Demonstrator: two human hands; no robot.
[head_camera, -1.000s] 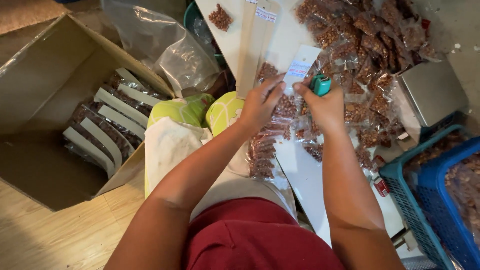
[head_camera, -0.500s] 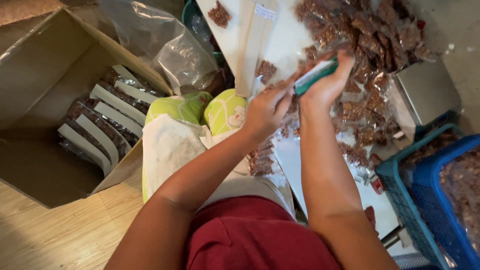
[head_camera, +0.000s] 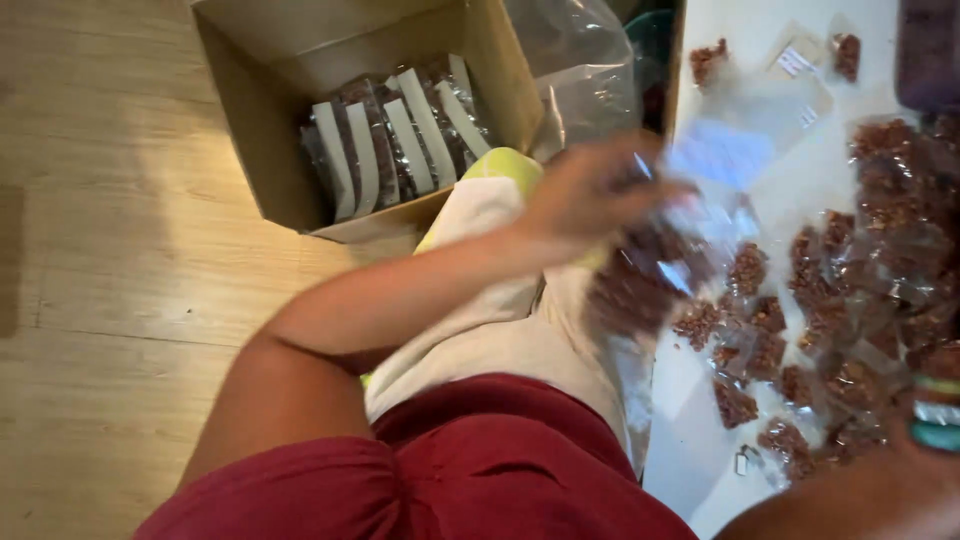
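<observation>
The left hand (head_camera: 585, 190), blurred, pinches a clear packet of brown bits (head_camera: 650, 280) above the worktop (head_camera: 790, 130). The right hand (head_camera: 925, 450) (mostly out of frame) grips a teal tool (head_camera: 935, 425). Loose packets (head_camera: 790, 340), too many to count, await handling; five white-topped ones stand filed in the cardboard box (head_camera: 260, 150).

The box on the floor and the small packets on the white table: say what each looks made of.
Box: brown corrugated cardboard by the look, matte, with folded flaps. Packets: thin clear plastic film, likely, since it glints and the brown contents show through. Table: smooth white surface; material unclear.
</observation>
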